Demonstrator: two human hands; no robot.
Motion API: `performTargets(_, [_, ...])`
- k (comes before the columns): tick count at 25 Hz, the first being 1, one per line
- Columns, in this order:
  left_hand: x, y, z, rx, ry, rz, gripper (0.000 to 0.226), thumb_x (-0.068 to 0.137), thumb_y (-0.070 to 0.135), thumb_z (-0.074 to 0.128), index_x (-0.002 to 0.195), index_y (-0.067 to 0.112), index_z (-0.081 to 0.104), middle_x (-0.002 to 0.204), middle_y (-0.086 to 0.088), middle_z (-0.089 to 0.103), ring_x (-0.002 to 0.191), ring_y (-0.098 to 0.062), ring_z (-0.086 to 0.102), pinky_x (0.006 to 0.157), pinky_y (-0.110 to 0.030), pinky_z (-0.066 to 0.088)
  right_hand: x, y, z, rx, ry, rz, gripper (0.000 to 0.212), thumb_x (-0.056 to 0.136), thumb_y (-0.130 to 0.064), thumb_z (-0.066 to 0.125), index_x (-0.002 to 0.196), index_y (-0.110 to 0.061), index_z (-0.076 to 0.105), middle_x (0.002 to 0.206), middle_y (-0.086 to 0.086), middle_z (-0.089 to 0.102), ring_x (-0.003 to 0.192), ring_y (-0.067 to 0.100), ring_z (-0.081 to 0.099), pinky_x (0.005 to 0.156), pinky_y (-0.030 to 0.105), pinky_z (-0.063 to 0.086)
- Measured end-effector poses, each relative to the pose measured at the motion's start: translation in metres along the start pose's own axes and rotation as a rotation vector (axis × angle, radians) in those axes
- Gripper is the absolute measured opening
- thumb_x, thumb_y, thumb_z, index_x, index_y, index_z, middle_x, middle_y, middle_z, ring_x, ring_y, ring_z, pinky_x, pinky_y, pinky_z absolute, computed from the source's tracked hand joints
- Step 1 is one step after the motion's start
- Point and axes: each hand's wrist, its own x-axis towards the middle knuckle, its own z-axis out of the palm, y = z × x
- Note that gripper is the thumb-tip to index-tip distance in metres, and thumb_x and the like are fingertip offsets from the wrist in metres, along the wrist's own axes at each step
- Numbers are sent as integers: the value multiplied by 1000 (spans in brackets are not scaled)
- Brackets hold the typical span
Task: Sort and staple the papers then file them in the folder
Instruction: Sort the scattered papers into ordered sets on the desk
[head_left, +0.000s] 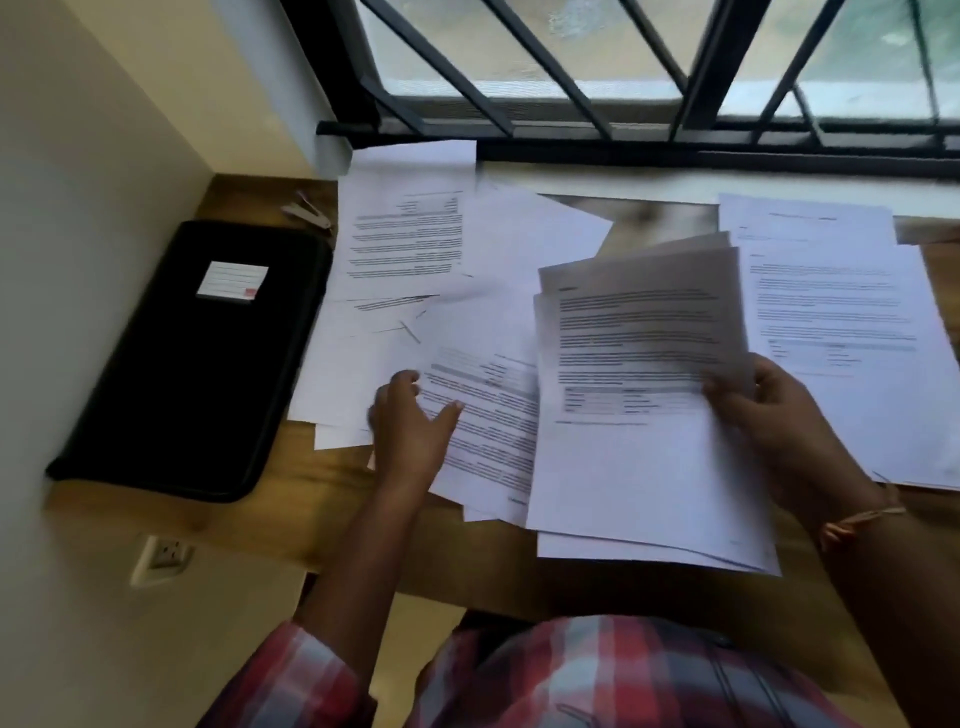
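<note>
So you've got a sheaf (639, 395) of printed pages in your right hand (769, 415), right of centre in the frame; thumb on top, fingers curled under the right edge, so that's a firm hold on several sheets at once; they're fanned a bit at the top corners, which makes sense if you're collecting matching pages before squaring them up.

Your left hand (410, 415) is down on the loose papers (405, 234) in the lower middle, fingers spread and thumb out, resting on a printed sheet; it looks like a flat touch and not a pinch, though the blur there is bad enough that I wouldn't swear to it; my guess is you're about to slide the next page out.

Another pile (841, 312) sits apart at the right edge, probably a set you've kept separate on purpose.

The folder (197, 364), black and zipped with a white label (232, 280), lies at the left of the desk (363, 519), just beside the paper mess but not under it; the stapler (306, 213) is above it in the upper left, near the wall; both parked out of the way, so I'd say you're in the sorting stage, with nothing stapled or filed as far as I can see.
</note>
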Motion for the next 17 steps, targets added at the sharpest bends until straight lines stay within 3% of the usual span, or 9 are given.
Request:
performTargets(2, [0, -23, -18, 352, 7, -45, 83, 80, 46, 82, 143, 12, 41, 144, -15, 45, 132, -32, 41, 103, -39, 41, 4, 5, 0, -10, 23, 10, 20, 100, -6, 61, 108, -22, 70, 96, -5, 79, 81, 11, 73, 69, 22, 59])
performTargets(4, [-4, -37, -24, 447, -39, -48, 88, 76, 52, 83, 140, 10, 39, 145, -18, 42, 131, -33, 38, 104, -38, 38, 4, 6, 1, 8, 15, 19, 22, 100, -7, 61, 116, -19, 69, 108, 2, 78, 91, 18, 73, 81, 28, 62])
performTargets(6, [-1, -42, -22, 444, -44, -27, 89, 74, 53, 84, 138, 10, 41, 142, -18, 45, 130, -34, 41, 103, -39, 39, 4, 6, 1, 42, 5, 28, 26, 101, -8, 60, 125, -14, 66, 117, 9, 75, 99, 24, 73, 89, 35, 61])
performTargets(11, [13, -43, -24, 420, -73, -33, 82, 69, 55, 87, 129, 13, 48, 129, -11, 58, 119, -31, 54, 92, -40, 47, 1, 0, -4, 110, 9, 75, 29, 100, -9, 61, 128, -12, 64, 119, 14, 73, 93, 24, 74, 76, 32, 63])
performTargets(14, [12, -41, -26, 356, -110, 1, 64, 79, 48, 82, 126, 13, 58, 125, -8, 63, 112, -28, 60, 87, -37, 53, -1, -2, -16, 182, 27, 90, 33, 100, -9, 60, 132, -7, 61, 127, 17, 69, 109, 33, 69, 86, 39, 61])
performTargets(17, [2, -34, -32, 42, -48, 40, 33, 94, 32, 71, 119, 12, 62, 111, 2, 64, 101, -21, 63, 74, -24, 48, -5, -6, -27, 265, 44, 112, 36, 100, -8, 60, 135, -7, 59, 129, 14, 69, 119, 35, 66, 93, 44, 57])
